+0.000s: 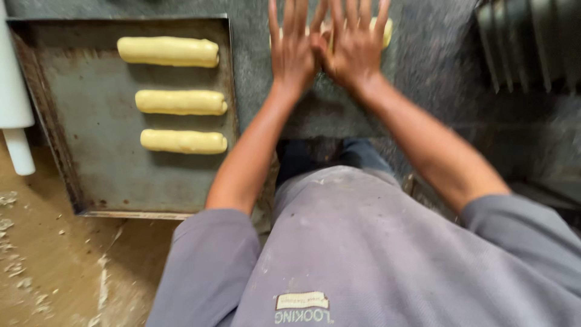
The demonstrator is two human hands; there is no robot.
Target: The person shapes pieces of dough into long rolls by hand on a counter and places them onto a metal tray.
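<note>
Here, a person's left hand (pixel 292 51) and right hand (pixel 354 47) lay flat and side by side, fingers spread and thumbs touching, pressed down on a pale yellow dough roll (pixel 386 31) on a dark grey speckled counter (pixel 436 60). Most of the roll was hidden beneath the palms; only its end showed just beyond the right hand's outer edge, with a sliver visible between the fingers. To the left of the left hand sat a worn metal baking tray (pixel 97 175), its near edge reaching over the counter's front. On it lay three finished dough logs in a column: the top log (pixel 167 51) about level with the hands, the middle log (pixel 181 102) nearer the person, and the bottom log (pixel 183 141) nearest of all, each apart from the others. Farther left, past the tray, a white rolling pin (pixel 15 109) stood at the frame's edge. Both grey sleeves (pixel 212 266) were pushed above the elbows.
</note>
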